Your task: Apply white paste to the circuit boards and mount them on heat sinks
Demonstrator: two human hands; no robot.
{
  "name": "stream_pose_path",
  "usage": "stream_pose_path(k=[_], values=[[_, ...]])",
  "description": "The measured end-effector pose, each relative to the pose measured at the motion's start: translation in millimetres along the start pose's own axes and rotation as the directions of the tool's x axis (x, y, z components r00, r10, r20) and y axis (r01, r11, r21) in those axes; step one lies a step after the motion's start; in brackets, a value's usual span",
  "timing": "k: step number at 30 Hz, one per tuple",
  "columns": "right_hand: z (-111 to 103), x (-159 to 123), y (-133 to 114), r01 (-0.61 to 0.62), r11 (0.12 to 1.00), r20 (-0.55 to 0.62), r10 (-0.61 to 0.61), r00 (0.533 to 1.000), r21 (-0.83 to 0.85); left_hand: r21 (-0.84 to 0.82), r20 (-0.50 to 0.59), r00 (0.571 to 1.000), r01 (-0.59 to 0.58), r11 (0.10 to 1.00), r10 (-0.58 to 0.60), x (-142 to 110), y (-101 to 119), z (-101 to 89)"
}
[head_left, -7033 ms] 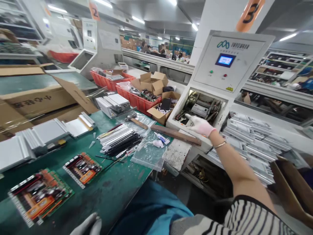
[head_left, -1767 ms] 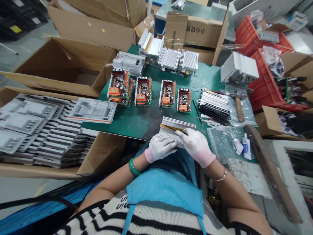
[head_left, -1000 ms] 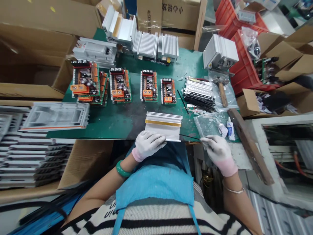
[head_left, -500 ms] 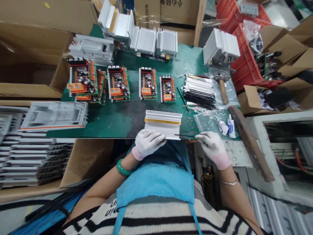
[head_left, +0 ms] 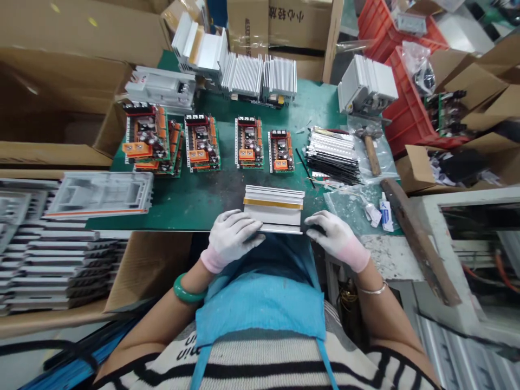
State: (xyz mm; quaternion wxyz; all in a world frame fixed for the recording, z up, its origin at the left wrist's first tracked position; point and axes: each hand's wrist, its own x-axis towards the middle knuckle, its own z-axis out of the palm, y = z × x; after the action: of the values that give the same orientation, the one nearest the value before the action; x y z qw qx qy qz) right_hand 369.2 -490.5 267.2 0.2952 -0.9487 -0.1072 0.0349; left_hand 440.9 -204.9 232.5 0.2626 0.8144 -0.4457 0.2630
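A silver aluminium heat sink [head_left: 273, 213] with a yellow-brown strip [head_left: 273, 203] along it lies at the table's front edge. A thin black strip [head_left: 281, 225] sits lengthwise in its near groove. At the heat sink's left end is my left hand [head_left: 234, 238], white-gloved, its fingers stretched out and touching or close to the near corner. My right hand [head_left: 336, 238], also gloved, is just off the right end with thumb and fingers apart and nothing in them. Farther back lies a bundle of black and silver strips [head_left: 332, 154].
Several circuit boards [head_left: 203, 143] stand in a row on the green table [head_left: 190, 203]. Finned heat sinks [head_left: 280, 76] are behind them. A hammer [head_left: 370, 151], a glue tube [head_left: 385, 212] and a wooden handle [head_left: 418, 244] lie right. A grey plastic housing [head_left: 101, 192] is left.
The black strip, held out past the heat sink's right end before, now lies within its groove. My right hand has let go and moved left; my left hand has slid left.
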Motion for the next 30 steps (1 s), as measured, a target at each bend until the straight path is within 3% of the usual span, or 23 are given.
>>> stream_pose_path(k=[7, 12, 17, 20, 24, 27, 30], values=[[-7.5, 34.2, 5.7, -0.105, 0.994, 0.191, 0.104, 0.976, -0.004, -0.065, 0.005, 0.998, -0.065, 0.996, 0.066, 19.9, 14.8, 12.5], [-13.0, 55.3, 2.7, -0.173, 0.985, 0.292, 0.161, 0.943, 0.016, -0.108, -0.041, 0.997, -0.076, 0.991, 0.072, 19.6, 16.3, 24.6], [-12.0, 50.3, 2.4, -0.172, 0.985, 0.281, 0.158, 0.947, 0.025, -0.120, 0.046, 0.999, -0.017, 0.993, 0.023, 18.8, 15.2, 10.8], [-10.1, 42.7, 4.6, -0.130, 0.990, 0.245, 0.114, 0.963, 0.053, -0.035, 0.098, 0.991, 0.094, 0.995, -0.090, 30.7, -3.4, -7.4], [-10.2, 38.5, 4.4, -0.101, 0.987, 0.215, 0.072, 0.974, 0.128, 0.124, 0.012, 0.972, 0.231, 0.965, -0.234, 62.7, -49.2, -19.9], [-14.6, 41.2, 2.8, -0.080, 0.984, 0.167, 0.053, 0.984, 0.158, 0.249, 0.108, 0.950, 0.258, 0.933, -0.292, 88.1, -75.3, -13.8], [-25.2, 49.6, 10.0, -0.083, 0.982, -0.002, 0.085, 0.996, 0.170, 0.368, 0.242, 0.918, 0.212, 0.905, -0.313, 104.2, -84.4, -2.9]])
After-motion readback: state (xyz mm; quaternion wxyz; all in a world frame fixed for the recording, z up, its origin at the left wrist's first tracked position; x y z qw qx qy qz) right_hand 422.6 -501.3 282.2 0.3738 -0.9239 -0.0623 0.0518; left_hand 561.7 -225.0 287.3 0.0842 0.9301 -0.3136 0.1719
